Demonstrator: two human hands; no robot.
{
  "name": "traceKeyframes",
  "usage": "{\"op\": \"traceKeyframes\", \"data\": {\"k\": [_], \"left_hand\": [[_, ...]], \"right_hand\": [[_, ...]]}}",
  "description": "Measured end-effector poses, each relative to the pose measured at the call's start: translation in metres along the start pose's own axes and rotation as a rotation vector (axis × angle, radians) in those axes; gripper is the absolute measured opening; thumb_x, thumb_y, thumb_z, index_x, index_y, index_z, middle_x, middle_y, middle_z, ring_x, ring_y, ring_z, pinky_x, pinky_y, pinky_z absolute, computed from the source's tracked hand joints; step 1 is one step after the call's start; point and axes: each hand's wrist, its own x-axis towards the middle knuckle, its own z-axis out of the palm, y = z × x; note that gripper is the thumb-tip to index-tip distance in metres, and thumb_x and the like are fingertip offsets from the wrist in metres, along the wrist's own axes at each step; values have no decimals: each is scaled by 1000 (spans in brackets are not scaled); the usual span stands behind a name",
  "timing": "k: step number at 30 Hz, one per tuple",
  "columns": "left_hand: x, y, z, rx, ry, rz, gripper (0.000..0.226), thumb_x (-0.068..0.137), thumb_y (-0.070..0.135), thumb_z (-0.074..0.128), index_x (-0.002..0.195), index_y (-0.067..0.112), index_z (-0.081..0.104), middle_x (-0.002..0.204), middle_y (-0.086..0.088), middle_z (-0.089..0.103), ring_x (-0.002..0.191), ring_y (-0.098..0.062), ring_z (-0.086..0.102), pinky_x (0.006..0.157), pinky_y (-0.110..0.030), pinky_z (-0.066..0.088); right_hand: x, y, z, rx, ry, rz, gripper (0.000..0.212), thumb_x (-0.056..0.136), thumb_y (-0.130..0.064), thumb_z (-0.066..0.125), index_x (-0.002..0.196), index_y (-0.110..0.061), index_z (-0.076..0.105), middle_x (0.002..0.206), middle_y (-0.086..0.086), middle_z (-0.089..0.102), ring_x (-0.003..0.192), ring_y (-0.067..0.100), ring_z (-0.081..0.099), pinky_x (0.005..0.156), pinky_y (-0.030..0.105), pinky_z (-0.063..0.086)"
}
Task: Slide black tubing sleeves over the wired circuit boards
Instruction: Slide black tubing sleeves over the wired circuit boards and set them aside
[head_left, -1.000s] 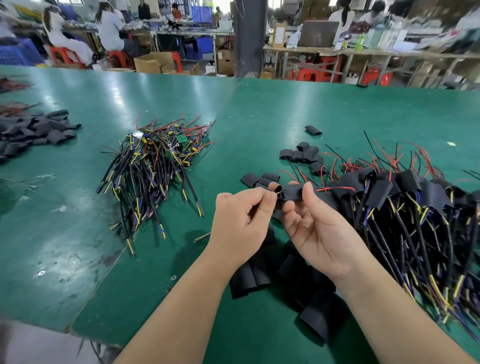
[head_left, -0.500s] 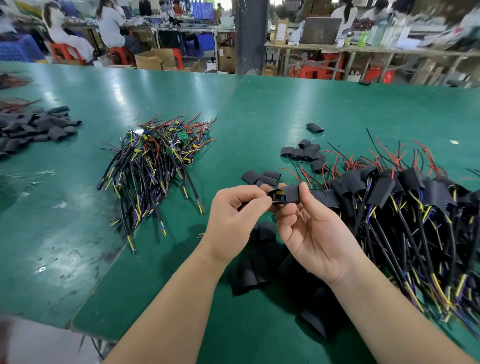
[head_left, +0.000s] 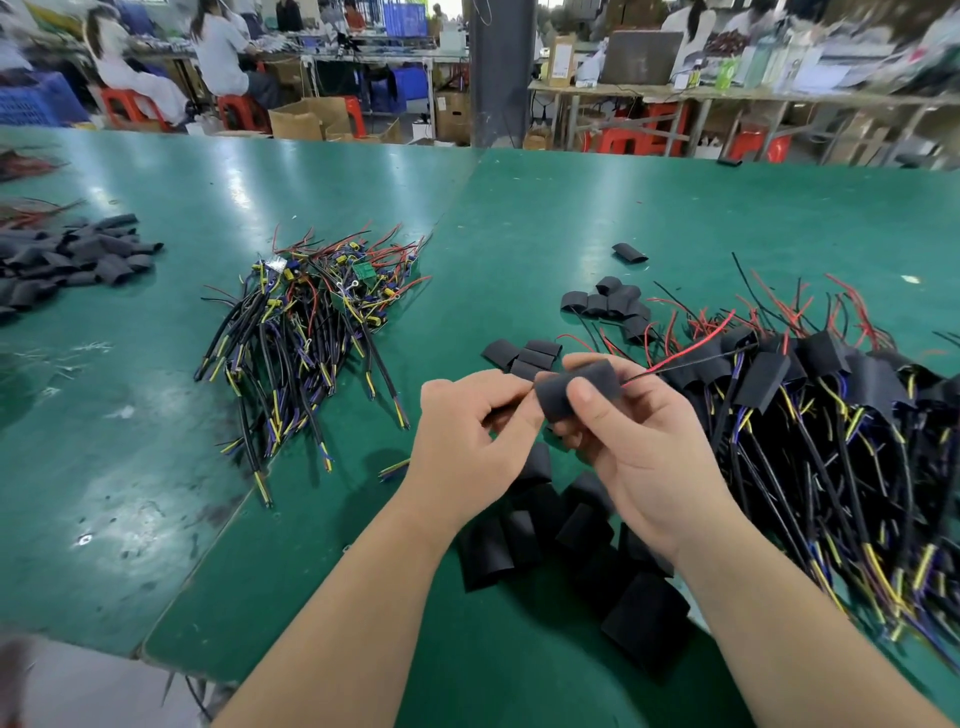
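Note:
My right hand pinches a black tubing sleeve between thumb and fingers, above the table. Red and black wires come out of the sleeve's right end. My left hand meets the sleeve's left end with thumb and forefinger; what it grips there is hidden. Loose black sleeves lie under both hands. A pile of bare wired circuit boards lies to the left. A heap of sleeved boards lies to the right.
The green table has a seam running from the far middle toward me, and its near edge is at lower left. More black sleeves are piled far left. Small sleeve groups lie beyond my hands. People sit at benches behind.
The sleeve has turned so its broad side faces me and sits further over the wires. Both hands have stayed close together in the same spot.

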Motion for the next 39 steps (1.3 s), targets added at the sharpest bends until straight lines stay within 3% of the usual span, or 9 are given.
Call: {"op": "traceKeyframes", "data": {"k": [4, 8, 12, 16, 21, 26, 30, 35, 39], "left_hand": [[-1, 0, -1, 39, 19, -21, 13, 84, 22, 63, 94, 18, 70, 72, 5, 65, 63, -13, 57, 69, -40, 48], [1, 1, -9, 17, 92, -33, 31, 84, 34, 56, 111, 22, 62, 84, 15, 63, 71, -9, 54, 69, -9, 40], [7, -15, -20, 218, 227, -252, 22, 90, 28, 48, 105, 24, 63, 95, 11, 64, 86, -13, 58, 84, -28, 45], [7, -36, -27, 773, 117, -555, 36, 86, 23, 56, 121, 29, 56, 126, -4, 49, 117, -28, 37, 97, -38, 30], [7, -44, -29, 892, 33, -679, 35, 93, 28, 50, 128, 27, 54, 139, -11, 40, 124, -32, 34, 101, -42, 31], [12, -46, -38, 623, 204, -535, 25, 96, 17, 51, 111, 16, 71, 105, -5, 69, 90, -24, 62, 76, -30, 47], [15, -30, -37, -6, 344, -446, 28, 89, -2, 59, 94, 25, 62, 87, 7, 72, 79, -14, 67, 75, -23, 54], [12, -21, -27, -284, 15, -314, 38, 87, -18, 50, 98, 18, 56, 79, 9, 74, 69, -8, 68, 70, -15, 51], [8, -19, -23, -195, -84, -300, 39, 88, -21, 46, 91, 15, 62, 75, 4, 70, 65, -7, 62, 72, -15, 50]], "right_hand": [[-2, -3, 2, -64, 37, -14, 40, 63, -11, 70, 103, -13, 65, 84, 1, 73, 65, 10, 60, 60, 19, 50], [3, -17, -4, 86, 145, -32, 30, 63, -7, 68, 90, -15, 58, 61, -2, 61, 55, 6, 56, 58, 19, 47], [11, -59, -23, 5, 235, -157, 12, 73, -20, 68, 70, -17, 56, 61, -3, 65, 57, 11, 63, 58, 21, 52], [20, -99, -47, -630, 480, -354, 10, 82, -29, 72, 78, -22, 66, 64, -5, 70, 55, 14, 66, 54, 25, 51], [24, -102, -61, -1477, 710, -292, 35, 82, -31, 65, 113, -17, 63, 113, 16, 62, 109, 37, 55, 94, 45, 43], [16, -69, -25, -1427, 544, -473, 19, 82, -18, 64, 100, -19, 68, 102, 11, 62, 98, 33, 56, 87, 37, 40], [10, -29, -4, -1246, 283, -393, 11, 83, -11, 65, 88, -19, 70, 82, -6, 66, 75, 11, 60, 71, 16, 39], [13, -12, 2, -249, 27, 123, 43, 80, -16, 72, 120, -16, 58, 101, -2, 71, 60, 7, 56, 59, 20, 42], [16, -22, -10, 180, 16, 52, 50, 66, -8, 68, 115, -11, 61, 92, 8, 71, 56, 10, 52, 53, 17, 43]]}}
